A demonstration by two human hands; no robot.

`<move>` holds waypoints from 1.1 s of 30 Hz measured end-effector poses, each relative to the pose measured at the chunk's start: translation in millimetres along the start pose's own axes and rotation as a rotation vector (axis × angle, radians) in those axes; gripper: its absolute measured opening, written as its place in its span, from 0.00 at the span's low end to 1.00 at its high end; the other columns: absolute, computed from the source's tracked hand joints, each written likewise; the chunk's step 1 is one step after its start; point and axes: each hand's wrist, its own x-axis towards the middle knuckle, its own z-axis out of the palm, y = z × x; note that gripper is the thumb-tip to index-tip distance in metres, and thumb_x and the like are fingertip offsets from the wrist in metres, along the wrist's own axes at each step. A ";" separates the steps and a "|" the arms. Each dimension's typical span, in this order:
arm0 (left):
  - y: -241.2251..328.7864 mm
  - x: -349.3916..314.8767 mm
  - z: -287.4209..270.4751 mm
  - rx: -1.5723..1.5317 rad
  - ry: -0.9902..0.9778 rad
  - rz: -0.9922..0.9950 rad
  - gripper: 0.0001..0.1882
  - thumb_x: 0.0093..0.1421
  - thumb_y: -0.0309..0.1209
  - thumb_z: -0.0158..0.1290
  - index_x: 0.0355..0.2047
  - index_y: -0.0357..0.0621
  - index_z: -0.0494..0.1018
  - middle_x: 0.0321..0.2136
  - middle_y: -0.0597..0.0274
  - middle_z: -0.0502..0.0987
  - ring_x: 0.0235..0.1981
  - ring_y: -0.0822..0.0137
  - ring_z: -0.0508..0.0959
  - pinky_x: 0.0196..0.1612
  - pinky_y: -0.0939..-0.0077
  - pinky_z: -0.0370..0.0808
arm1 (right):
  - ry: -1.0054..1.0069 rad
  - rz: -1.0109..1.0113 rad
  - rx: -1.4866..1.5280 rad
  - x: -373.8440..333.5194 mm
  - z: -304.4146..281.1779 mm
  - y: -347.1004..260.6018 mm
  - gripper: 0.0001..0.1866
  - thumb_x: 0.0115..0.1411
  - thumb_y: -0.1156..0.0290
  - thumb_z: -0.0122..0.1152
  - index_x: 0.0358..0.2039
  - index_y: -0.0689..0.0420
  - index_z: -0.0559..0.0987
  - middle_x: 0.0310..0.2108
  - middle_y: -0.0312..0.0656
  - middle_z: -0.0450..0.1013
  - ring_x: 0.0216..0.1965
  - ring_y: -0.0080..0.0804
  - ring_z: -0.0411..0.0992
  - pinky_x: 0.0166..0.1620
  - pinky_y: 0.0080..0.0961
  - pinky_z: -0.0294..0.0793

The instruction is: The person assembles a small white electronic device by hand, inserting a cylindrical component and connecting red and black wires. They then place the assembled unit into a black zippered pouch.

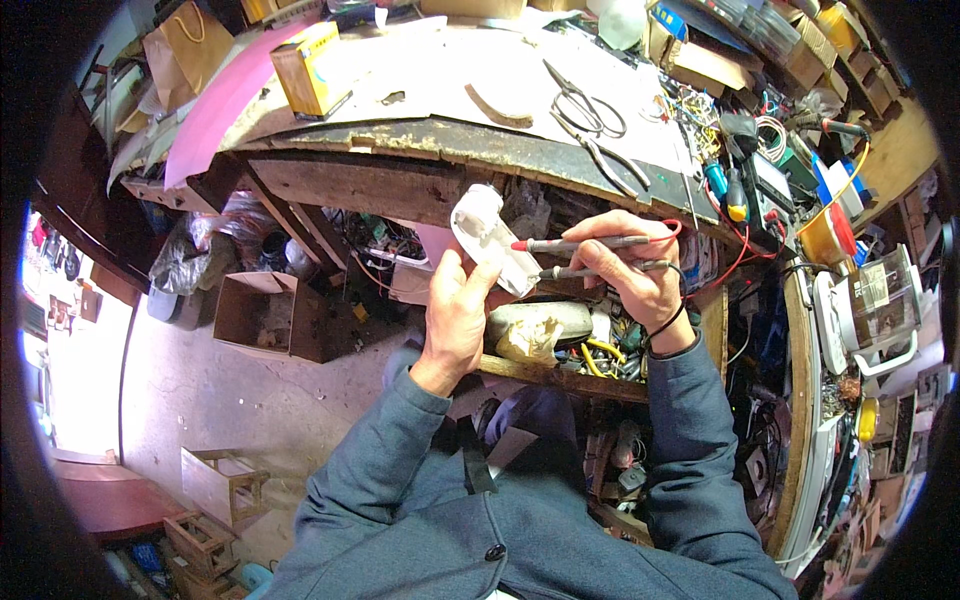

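My left hand (455,315) is closed round the lower end of a white plastic housing (478,222), holding it tilted in front of the bench edge. Inside, the housing looks hollow; small parts in it are too bright to make out. In my right hand (635,275) are two multimeter probes, one red (547,245) and one black (567,272), gripped together like chopsticks. Their tips point left at the housing's open side, close to it; whether they touch I cannot tell. A red lead (735,265) runs from the right hand toward the bench's right side.
On the bench (420,75) lie scissors (577,102), pliers (603,158), a curved strip (497,107) and a yellow box (312,72). Below my hands, an open drawer (560,375) holds yellow-handled pliers (603,357) and other tools. A cardboard box (262,315) stands on the floor at left.
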 end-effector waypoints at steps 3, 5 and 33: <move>1.4 0.1 1.1 0.013 0.000 -0.003 0.22 0.73 0.31 0.49 0.64 0.40 0.63 0.53 0.54 0.78 0.50 0.60 0.83 0.50 0.59 0.86 | -0.003 0.015 -0.011 -0.9 3.0 0.1 0.08 0.67 0.71 0.67 0.43 0.60 0.86 0.29 0.33 0.80 0.26 0.15 0.72 0.29 0.16 0.72; 2.0 0.0 1.9 0.028 0.004 -0.006 0.21 0.73 0.32 0.50 0.64 0.40 0.63 0.53 0.55 0.78 0.49 0.61 0.83 0.50 0.60 0.86 | -0.009 0.008 -0.044 -0.6 3.4 -0.4 0.08 0.67 0.71 0.67 0.43 0.59 0.86 0.29 0.32 0.80 0.26 0.14 0.72 0.29 0.16 0.71; 7.1 -1.3 1.8 0.016 0.006 -0.006 0.21 0.73 0.31 0.51 0.63 0.40 0.64 0.54 0.56 0.76 0.52 0.61 0.81 0.48 0.58 0.87 | -0.073 -0.311 -0.242 7.0 1.1 -2.0 0.11 0.62 0.77 0.68 0.45 0.58 0.87 0.32 0.42 0.81 0.34 0.31 0.79 0.39 0.28 0.77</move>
